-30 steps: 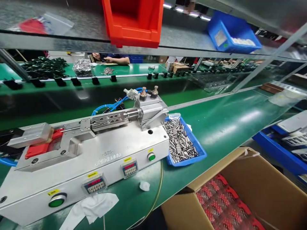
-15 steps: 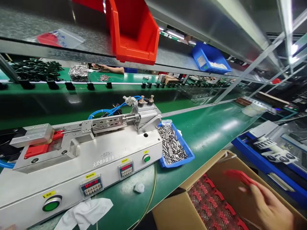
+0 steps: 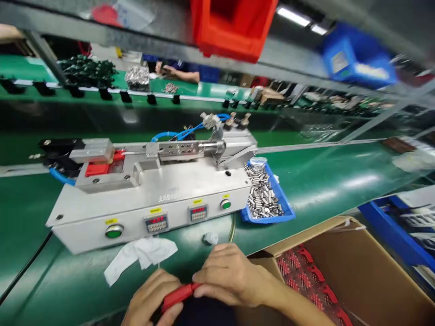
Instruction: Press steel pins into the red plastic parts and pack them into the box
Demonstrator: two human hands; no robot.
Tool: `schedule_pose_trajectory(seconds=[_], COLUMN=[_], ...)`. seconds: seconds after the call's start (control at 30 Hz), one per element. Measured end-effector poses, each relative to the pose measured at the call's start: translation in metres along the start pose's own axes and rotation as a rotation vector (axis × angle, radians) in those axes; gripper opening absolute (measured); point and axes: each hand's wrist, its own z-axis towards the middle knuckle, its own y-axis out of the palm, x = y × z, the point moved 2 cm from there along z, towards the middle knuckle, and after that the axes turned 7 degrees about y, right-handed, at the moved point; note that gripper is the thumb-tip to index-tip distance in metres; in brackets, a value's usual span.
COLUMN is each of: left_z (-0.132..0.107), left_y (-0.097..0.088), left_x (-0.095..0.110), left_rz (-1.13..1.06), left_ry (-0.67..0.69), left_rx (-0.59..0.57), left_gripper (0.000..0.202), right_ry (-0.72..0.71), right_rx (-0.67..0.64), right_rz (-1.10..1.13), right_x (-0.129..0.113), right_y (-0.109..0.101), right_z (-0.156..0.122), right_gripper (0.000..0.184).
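Note:
At the bottom middle, my left hand (image 3: 152,296) is closed around a small red plastic part (image 3: 178,296), its fingers wrapped over one end. My right hand (image 3: 229,276) pinches the other end of the same part between thumb and fingers. Both hands are in front of a metal bench machine (image 3: 152,188), over the near edge of the green table. Another red plastic part (image 3: 97,169) sits under the clamp block at the machine's left end. A white cloth (image 3: 142,253) lies between the machine and my left hand.
A blue bin (image 3: 272,219) of small metal pins stands at the machine's right end. Below it, an open cardboard box (image 3: 377,267) holds rows of red parts. Overhead, a shelf carries a red bin (image 3: 234,40) and a blue bin (image 3: 356,59). A co-worker's hands (image 3: 171,70) show across the bench.
My right hand has come left from above the cardboard box, bringing a red part to the bottom middle. My left hand now holds it too. The view has shifted, and the machine appears farther away.

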Motion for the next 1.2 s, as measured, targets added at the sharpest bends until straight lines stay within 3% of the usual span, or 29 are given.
schedule_pose_trajectory(seconds=[0.07,0.17,0.27,0.33,0.4,0.53,0.73,0.87,1.0,1.2], left_z=[-0.010,-0.026,-0.035,-0.034,-0.028,-0.013,-0.001,0.002,0.003,0.005], left_y=[-0.017,-0.036,-0.038,-0.033,-0.024,-0.008,-0.003,-0.001,0.002,0.002], left_x=[-0.001,-0.005,-0.008,-0.010,-0.014,-0.019,-0.017,-0.016,-0.015,-0.013], left_rz=[0.002,0.022,-0.072,-0.174,-0.289,-0.514,-0.522,-0.514,-0.513,-0.523], left_ry=[-0.121,-0.426,-0.610,-0.664,-0.698,-0.733,-0.732,-0.725,-0.714,-0.691], left_rx=[0.014,0.141,0.285,0.363,0.417,0.416,0.356,0.327,0.295,0.289], left_gripper=[0.012,0.020,0.024,0.024,0.027,0.036,0.037,0.037,0.043,0.037], right_ry=[0.040,0.206,0.342,0.414,0.479,0.485,0.544,0.597,0.657,0.610], right_rx=[0.087,0.250,0.241,0.181,0.119,0.037,0.036,0.090,0.178,0.220], right_rz=[0.006,0.028,-0.017,-0.073,-0.101,-0.027,0.372,0.629,0.604,0.441], right_x=[0.004,0.020,0.037,0.050,0.063,0.076,0.060,0.054,0.054,0.046], right_y=[-0.011,-0.032,-0.035,-0.025,-0.009,0.015,0.010,0.012,0.015,0.011], right_z=[-0.003,-0.010,-0.018,-0.023,-0.025,-0.022,-0.017,-0.017,-0.014,-0.012], right_gripper=[0.020,0.010,0.004,0.021,0.032,0.016,0.007,0.028,0.042,0.035])
